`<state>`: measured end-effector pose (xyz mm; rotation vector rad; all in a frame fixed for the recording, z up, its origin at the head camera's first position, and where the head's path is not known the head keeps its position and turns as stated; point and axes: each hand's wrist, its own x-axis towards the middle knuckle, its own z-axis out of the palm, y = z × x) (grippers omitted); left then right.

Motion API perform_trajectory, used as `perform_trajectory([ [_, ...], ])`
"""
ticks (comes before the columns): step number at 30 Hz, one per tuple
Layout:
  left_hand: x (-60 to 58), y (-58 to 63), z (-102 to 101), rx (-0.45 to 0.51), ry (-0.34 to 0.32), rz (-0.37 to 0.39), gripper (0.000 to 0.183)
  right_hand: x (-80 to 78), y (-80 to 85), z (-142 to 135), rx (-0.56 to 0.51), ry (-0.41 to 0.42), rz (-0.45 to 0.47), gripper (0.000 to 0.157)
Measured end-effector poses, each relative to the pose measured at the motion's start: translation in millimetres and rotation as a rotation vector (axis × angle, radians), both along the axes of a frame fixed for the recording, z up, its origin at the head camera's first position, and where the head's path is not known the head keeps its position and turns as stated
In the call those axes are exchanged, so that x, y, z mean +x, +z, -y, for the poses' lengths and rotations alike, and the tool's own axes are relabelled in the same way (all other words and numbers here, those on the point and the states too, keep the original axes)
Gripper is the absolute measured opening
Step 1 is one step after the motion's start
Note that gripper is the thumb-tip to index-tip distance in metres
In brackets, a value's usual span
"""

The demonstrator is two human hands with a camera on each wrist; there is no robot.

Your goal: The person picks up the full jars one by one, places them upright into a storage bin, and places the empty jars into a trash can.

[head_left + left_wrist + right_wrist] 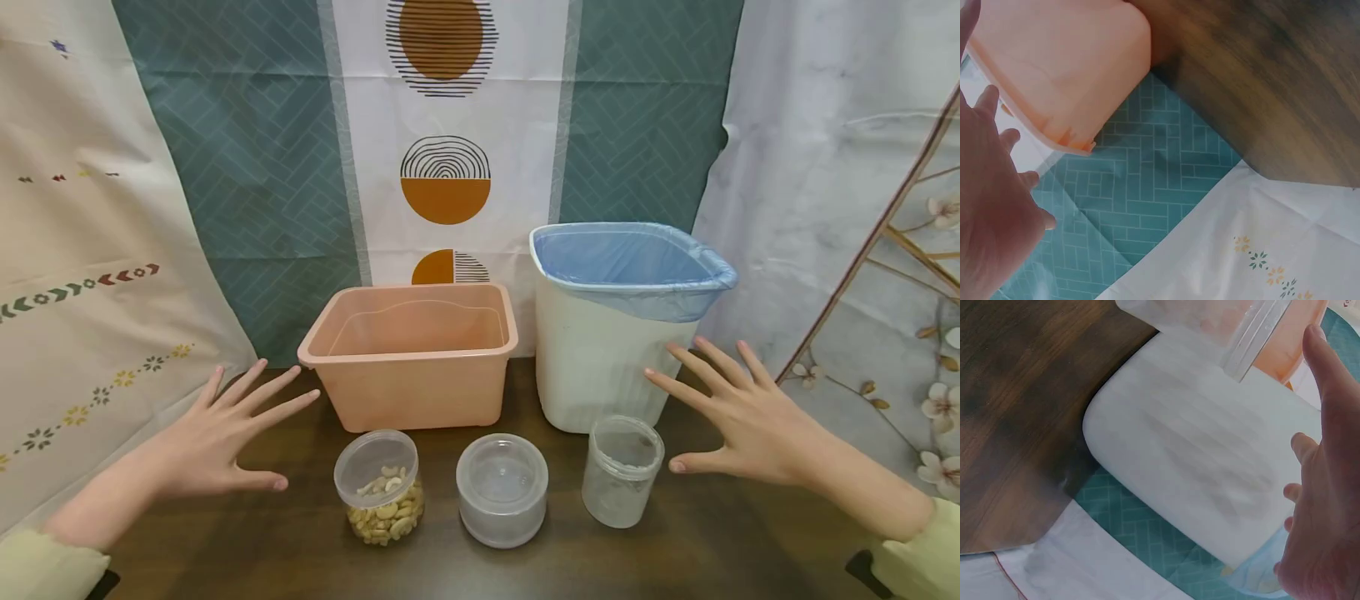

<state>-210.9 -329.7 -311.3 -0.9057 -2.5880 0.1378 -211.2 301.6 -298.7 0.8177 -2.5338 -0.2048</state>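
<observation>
Plastic jars [502,500] stand between the spread hands [206,450] [757,433].

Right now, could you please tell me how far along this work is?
Looks done: the blue liner lines the white bin, and the cashew jar, round clear container and clear jar stand in a row. In hand: nothing; left hand and right hand are spread. Likely left: handling these containers, as cashews sit inside their jar.

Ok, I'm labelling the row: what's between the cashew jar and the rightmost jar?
A translucent container, standing apart from both, in the head view.
</observation>
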Motion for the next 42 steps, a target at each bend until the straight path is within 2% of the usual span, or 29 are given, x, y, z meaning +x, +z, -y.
perform_trajectory([
  [7,-1.3,0.9,-4.7,0.038,0.010,0.050,0.093,-1.2,1.3,5.3,0.011,0.008,-0.004,0.101],
  [13,-6.0,3.6,-7.7,0.096,0.046,0.084,0.088,-2.1,1.0,9.7,0.009,0.034,-0.016,0.100],
  [17,-10.8,6.3,-10.0,0.110,0.027,0.082,0.086,-3.3,0.7,12.2,0.003,0.048,-0.022,0.099],
  [22,-17.6,7.3,-12.6,0.136,-0.007,0.054,0.082,-4.7,3.9,16.4,0.004,0.058,-0.012,0.096],
  [29,-28.1,8.6,-19.7,0.212,-0.020,0.031,0.077,-7.2,8.1,21.5,0.000,0.074,-0.018,0.090],
  [36,-39.3,5.8,-26.3,0.277,-0.098,-0.064,0.085,-6.7,12.7,24.9,-0.003,0.074,-0.030,0.092],
  [42,-47.3,-0.7,-31.4,0.392,-0.121,-0.121,0.077,-5.2,18.6,29.3,-0.029,0.074,-0.044,0.092],
])
